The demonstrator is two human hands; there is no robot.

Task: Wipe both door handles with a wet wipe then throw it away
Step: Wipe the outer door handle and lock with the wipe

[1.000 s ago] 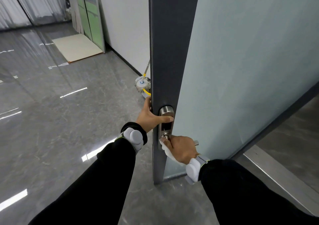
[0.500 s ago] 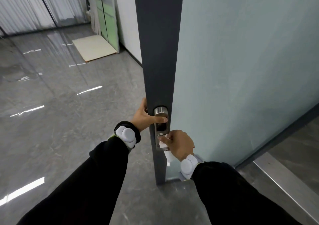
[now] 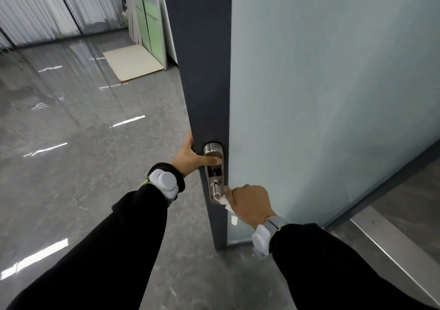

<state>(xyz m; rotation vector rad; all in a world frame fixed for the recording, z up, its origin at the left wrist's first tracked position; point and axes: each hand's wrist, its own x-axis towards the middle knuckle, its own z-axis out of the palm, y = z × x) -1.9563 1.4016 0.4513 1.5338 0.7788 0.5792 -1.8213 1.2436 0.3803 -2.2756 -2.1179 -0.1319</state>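
- The right hand (image 3: 252,205) is curled closed around a wet wipe (image 3: 225,202), pinching it against the door handle (image 3: 215,190).
- The wet wipe is white and crumpled. Only a small bunched corner shows, sticking out past the knuckles on the left side of the fist and touching the handle; the rest is hidden inside the hand.
- The door handle is brushed silver metal. Its short neck shows just left of the wipe, while the lever itself is covered by the right hand.
- The handle sits at the lower end of a long silver lock plate (image 3: 213,167) with a rounded top and a dark window in its middle.
- The left hand (image 3: 189,157) grips the door (image 3: 202,71) by its near edge: the thumb lies flat across the lock plate above the dark window, and the fingers wrap round behind the edge out of sight.
- The door has a dark grey frame and a pale frosted glass panel (image 3: 333,95) to the right of it.
- Both arms wear black sleeves (image 3: 133,238), each with a white wrist device (image 3: 165,181) at the cuff.
- Behind lies a glossy grey floor (image 3: 71,179), with a beige mat (image 3: 133,62) beside green-tinted panels (image 3: 150,24) leaning upright.
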